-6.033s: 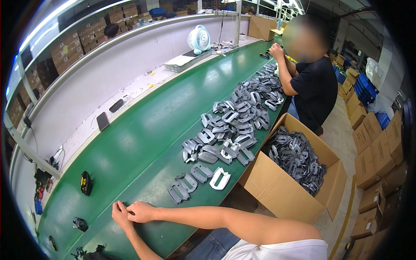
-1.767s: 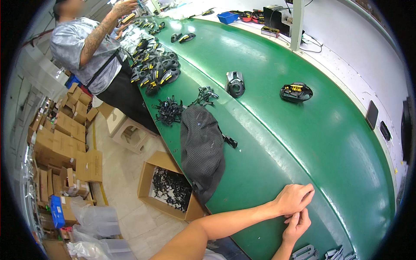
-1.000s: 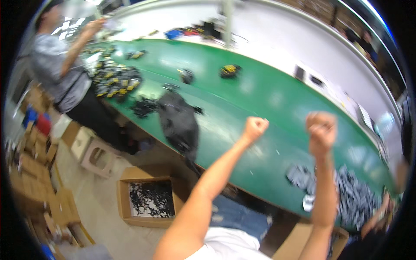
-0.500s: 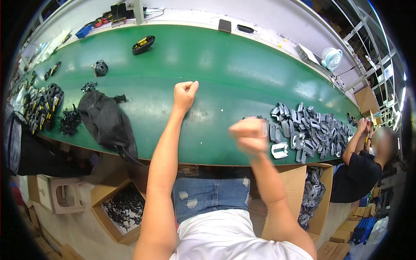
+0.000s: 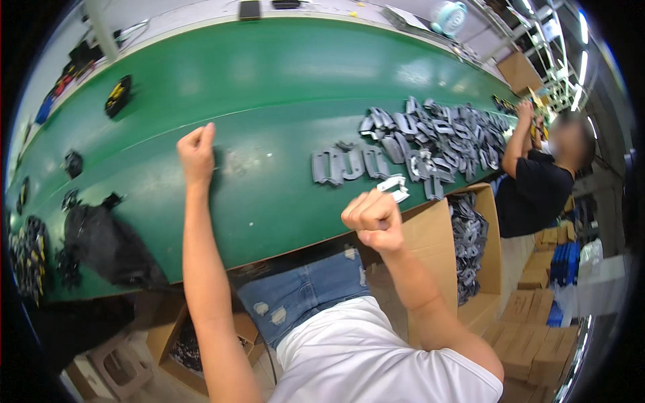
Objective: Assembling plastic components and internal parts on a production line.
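My left hand point(image 5: 197, 153) is closed in a fist above the green table point(image 5: 262, 138), its thumb lying along the top. Nothing shows in it. Near the table's front edge, my right hand point(image 5: 373, 218) is also a fist, knuckles up, with no object showing. Just beyond it lies a white U-shaped plastic part point(image 5: 394, 187). Several grey U-shaped plastic parts point(image 5: 328, 166) form a short row close by. A large heap of similar grey parts point(image 5: 463, 134) spreads to the right. Neither hand touches any of these parts.
A black mesh bag point(image 5: 111, 245) and black-and-yellow pieces point(image 5: 28, 258) lie on the left. An open carton point(image 5: 494, 232) of grey parts stands below the table at right. A co-worker in a black shirt point(image 5: 534, 195) works farther right. A small fan point(image 5: 449, 19) stands at the back.
The view has swung right, so the table's things sit farther left in the picture. My right fist, blurred before, has turned and shows clearly nearer the front edge. My left hand stays a fist.
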Demonstrator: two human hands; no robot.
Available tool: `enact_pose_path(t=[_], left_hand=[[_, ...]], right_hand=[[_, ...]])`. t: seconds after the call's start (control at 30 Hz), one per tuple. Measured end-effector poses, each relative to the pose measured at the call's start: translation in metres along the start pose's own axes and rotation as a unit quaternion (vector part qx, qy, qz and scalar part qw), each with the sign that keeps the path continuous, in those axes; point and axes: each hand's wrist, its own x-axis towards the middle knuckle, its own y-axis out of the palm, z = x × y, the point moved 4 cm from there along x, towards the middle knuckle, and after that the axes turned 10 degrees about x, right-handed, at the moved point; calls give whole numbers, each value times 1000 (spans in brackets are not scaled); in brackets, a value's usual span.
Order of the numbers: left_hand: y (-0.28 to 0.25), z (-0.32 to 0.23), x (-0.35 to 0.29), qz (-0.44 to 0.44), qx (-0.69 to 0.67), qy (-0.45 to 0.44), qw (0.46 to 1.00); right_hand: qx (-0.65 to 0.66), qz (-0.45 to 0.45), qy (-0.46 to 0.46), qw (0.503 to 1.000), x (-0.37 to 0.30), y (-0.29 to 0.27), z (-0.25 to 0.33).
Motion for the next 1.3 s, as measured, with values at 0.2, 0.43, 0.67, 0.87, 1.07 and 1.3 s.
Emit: enact_pose_path(t=[0.2,0.43,0.67,0.87,1.07,1.3], left_hand=[[4,11,0,23,-44,-33,998],[-5,-3,-6,12,-49,-70,996],[1,-10,-5,26,-7,-43,999],[-1,-3,-3,38,40,-44,997],[-2,-10,-5,19,78,-54,995],[12,-12,0,52,64,-52,995]], right_hand=[[-173,-267,124,940,-168,-62,-8],[-662,-490,121,554,-271,-103,147],[-396,-819,249,331,-476,-181,228],[-225,-889,201,345,-531,-216,205],[-352,-845,297,271,-538,-267,181],[-404,-770,383,311,-540,-281,181]])
